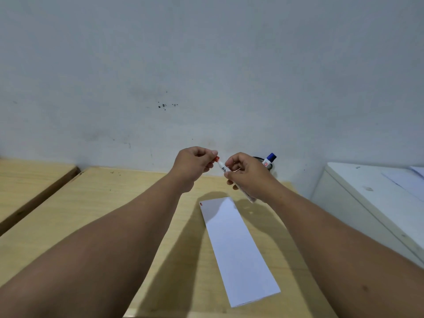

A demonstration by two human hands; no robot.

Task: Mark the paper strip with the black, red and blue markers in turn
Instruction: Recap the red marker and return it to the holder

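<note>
A long white paper strip [236, 246] lies on the wooden table [119, 207], with a small red mark at its far left corner. Above its far end I hold the red marker [222, 165] in the air. My right hand [250, 175] grips the white barrel. The fingertips of my left hand [195, 165] pinch the red cap end. The blue marker [269, 159] stands cap-up in a dark holder behind my right hand. No black marker is visible.
A grey wall rises right behind the table. A white cabinet [367, 198] with paper sheets on top stands to the right. A second wooden surface [29, 180] sits to the left across a gap.
</note>
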